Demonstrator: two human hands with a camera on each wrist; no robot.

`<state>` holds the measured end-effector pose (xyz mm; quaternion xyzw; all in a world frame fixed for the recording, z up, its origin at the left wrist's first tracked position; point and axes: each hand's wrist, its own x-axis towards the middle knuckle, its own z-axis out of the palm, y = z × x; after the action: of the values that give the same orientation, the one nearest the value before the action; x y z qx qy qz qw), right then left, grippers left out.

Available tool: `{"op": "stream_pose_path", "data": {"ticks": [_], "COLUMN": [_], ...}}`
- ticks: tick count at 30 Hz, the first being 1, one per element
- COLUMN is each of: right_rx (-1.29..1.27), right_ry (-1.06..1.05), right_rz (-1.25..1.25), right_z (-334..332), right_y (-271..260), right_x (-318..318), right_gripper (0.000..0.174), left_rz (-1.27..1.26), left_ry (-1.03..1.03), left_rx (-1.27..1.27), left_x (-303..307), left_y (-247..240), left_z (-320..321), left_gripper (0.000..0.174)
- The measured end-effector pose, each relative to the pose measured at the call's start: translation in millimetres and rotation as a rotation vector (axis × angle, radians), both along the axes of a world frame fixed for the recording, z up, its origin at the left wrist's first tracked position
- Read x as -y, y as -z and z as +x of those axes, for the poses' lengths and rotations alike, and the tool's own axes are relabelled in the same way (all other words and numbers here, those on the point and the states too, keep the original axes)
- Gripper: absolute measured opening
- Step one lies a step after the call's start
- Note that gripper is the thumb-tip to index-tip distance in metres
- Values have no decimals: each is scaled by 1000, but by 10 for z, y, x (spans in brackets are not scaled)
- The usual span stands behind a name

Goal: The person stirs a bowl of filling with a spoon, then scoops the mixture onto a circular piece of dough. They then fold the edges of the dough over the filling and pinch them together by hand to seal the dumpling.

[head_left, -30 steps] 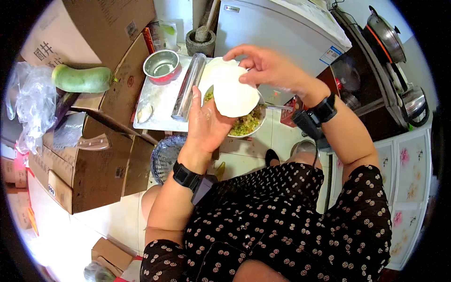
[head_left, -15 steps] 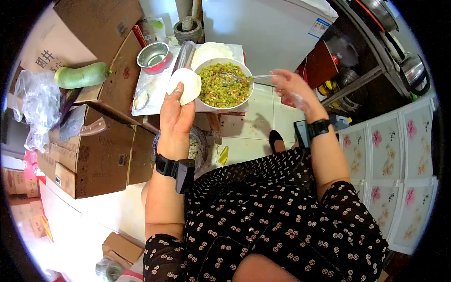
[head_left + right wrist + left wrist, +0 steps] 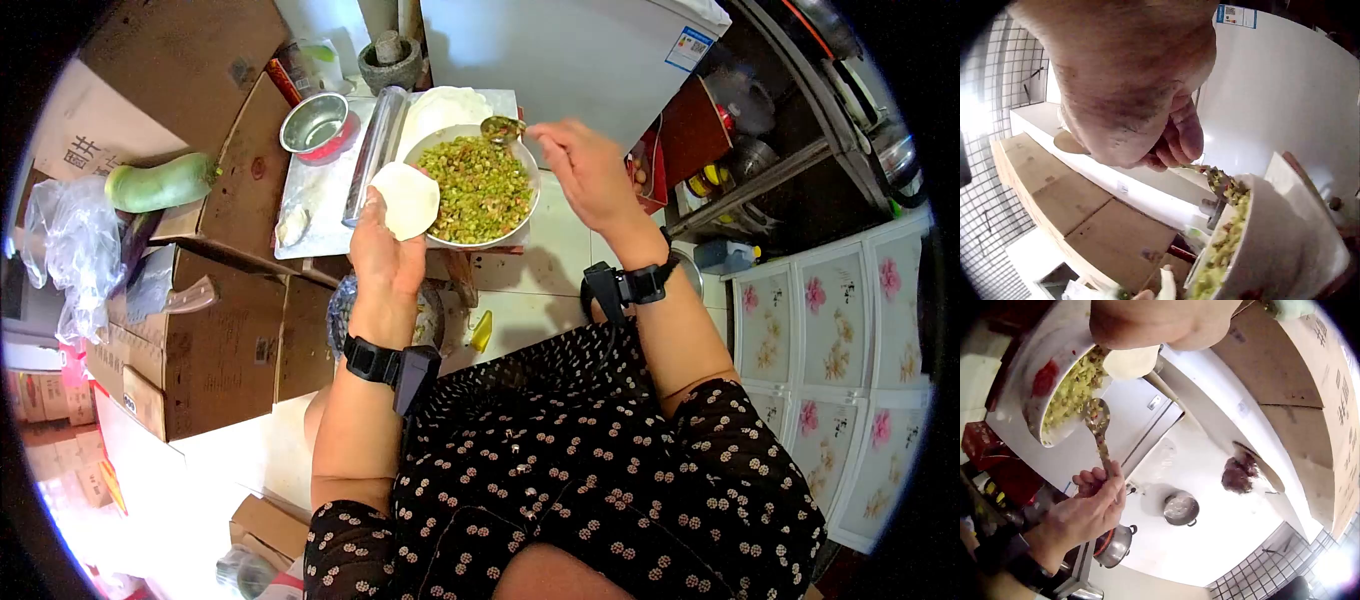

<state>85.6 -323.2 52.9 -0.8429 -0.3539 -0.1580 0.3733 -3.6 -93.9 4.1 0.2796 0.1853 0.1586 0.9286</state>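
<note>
My left hand [image 3: 385, 255] pinches a round, pale dough wrapper [image 3: 407, 202] at its edge, beside the near left rim of a white bowl [image 3: 536, 190]. Chopped green filling [image 3: 474, 188] heaps in the bowl. Over its far right rim, my right hand [image 3: 592, 175] grips a metal spoon [image 3: 502, 129] by the handle. Bits of filling cling to the spoon's bowl, which the left wrist view shows too. More flat wrappers [image 3: 446, 106] lie in a pile behind the bowl.
A shiny rolling pin-like cylinder [image 3: 375, 152] lies left of the wrappers on the board [image 3: 313, 222]. Also there are a metal bowl [image 3: 315, 125] and a small whitish lump [image 3: 292, 227]. A stone mortar [image 3: 390, 65] stands behind; cardboard boxes [image 3: 215, 345] flank the left, a green gourd [image 3: 162, 183] on them.
The wrapper came off the pile into my left hand, left of the bowl. My right hand let go of it, reached the spoon handle, and raised the spoon from the filling to the far rim.
</note>
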Motion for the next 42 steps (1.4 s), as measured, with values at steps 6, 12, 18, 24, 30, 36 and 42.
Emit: {"op": "stream_pose_path", "data": {"ticks": [6, 12, 18, 24, 30, 36, 42], "right_rx": [-222, -759, -821, -723, -663, -28, 229], "right_ry": [-97, -75, -7, -68, -145, -224, -238], "right_rz": [62, 560, 766, 834, 734, 197, 127], "right_z": [36, 95, 75, -101, -323, -433, -418], "right_y": [259, 348, 293, 64, 114, 19, 28], "right_x": [-110, -107, -30, -29, -150, -122, -117], "right_gripper": [24, 26, 29, 30, 30, 19, 20], "left_rz": [-31, 13, -73, -152, -262, -278, -299], "left_ry": [6, -9, -33, 84, 216, 182, 142], "left_rx": [12, -1, 111, 208, 274, 205, 232], "left_x": [-50, -37, -6, 182, 438, 423, 406], "left_y": [37, 28, -114, -156, -212, -135, -116], "left_z": [42, 44, 70, 151, 159, 197, 242], "left_gripper": [46, 48, 56, 65, 62, 56, 52]}}
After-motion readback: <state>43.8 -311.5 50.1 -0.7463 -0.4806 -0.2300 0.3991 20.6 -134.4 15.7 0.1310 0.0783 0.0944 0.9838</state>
